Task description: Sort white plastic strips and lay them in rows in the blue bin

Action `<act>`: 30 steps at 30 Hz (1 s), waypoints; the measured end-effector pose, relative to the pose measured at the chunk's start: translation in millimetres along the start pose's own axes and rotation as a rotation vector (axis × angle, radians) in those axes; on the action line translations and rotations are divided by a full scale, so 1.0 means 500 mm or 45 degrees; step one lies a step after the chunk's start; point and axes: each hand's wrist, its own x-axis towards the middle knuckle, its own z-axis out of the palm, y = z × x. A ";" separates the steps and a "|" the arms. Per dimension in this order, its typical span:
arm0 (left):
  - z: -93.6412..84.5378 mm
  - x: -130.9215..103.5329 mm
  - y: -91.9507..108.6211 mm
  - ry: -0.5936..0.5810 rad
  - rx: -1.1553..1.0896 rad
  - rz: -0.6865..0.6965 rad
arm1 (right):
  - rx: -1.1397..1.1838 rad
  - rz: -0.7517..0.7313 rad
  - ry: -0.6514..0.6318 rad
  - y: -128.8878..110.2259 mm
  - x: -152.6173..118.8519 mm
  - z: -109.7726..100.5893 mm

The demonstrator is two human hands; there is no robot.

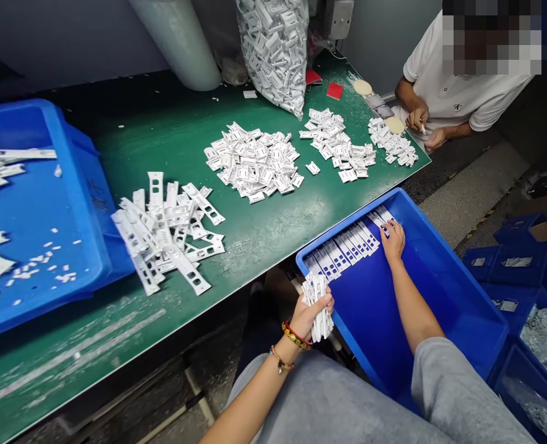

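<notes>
My left hand [311,311] is closed around a bundle of flat white plastic strips [320,327], held by the near rim of a blue bin [458,280]. Inside that bin, along its table side, a row of similar strips [340,253] with square holes lies side by side. At the far end of this row my right hand [393,239] has its fingers closed on a white plastic strip [383,216], partly hidden by the fingers. A loose heap of long strips [166,234] lies on the green table [254,231].
Another blue bin [81,203] with white parts and scraps stands at left. Piles of small white parts [254,160] and a full clear bag [275,55] sit farther back. A co-worker [458,98] handles a small part at the table's far right corner. Blue crates [514,265] stand at right.
</notes>
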 end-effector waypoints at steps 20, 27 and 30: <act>0.002 0.001 -0.003 -0.009 0.007 0.024 | -0.165 0.155 0.034 0.041 0.055 -0.042; -0.002 0.004 -0.010 -0.007 0.003 0.032 | -0.216 0.105 -0.101 0.028 0.090 -0.023; -0.002 0.003 -0.012 0.001 0.024 0.031 | -0.222 0.129 -0.072 0.017 0.086 -0.023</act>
